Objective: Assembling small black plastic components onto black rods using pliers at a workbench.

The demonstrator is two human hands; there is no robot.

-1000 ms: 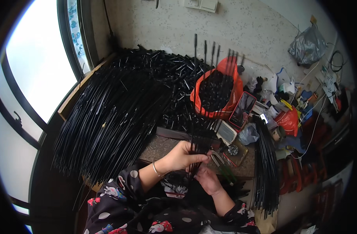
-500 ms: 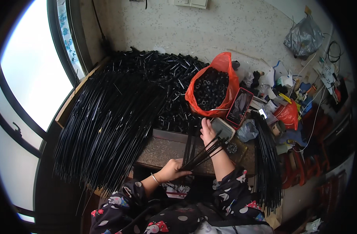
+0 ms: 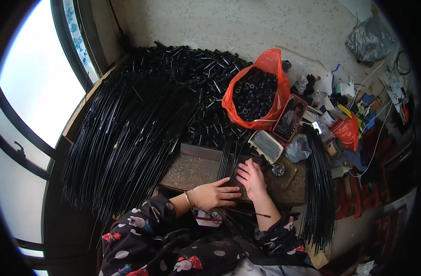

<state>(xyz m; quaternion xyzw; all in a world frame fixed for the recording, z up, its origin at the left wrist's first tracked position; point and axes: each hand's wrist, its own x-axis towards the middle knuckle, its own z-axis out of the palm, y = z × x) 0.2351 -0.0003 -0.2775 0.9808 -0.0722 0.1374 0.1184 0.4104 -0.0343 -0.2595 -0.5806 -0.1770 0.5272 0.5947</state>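
worn brown tabletop carries a narrow row of black rods between the two hands, long axis running away from the person, near ends by the left hand and the right hand just to their right, so neither is plainly nearer. left fingers lie slightly spread, and whether they pinch anything i cannot tell; right fingers curl loosely around nothing visible. farther out, looser rods slant from under the left hand toward the right forearm, while a red bag of small black parts stands beyond.
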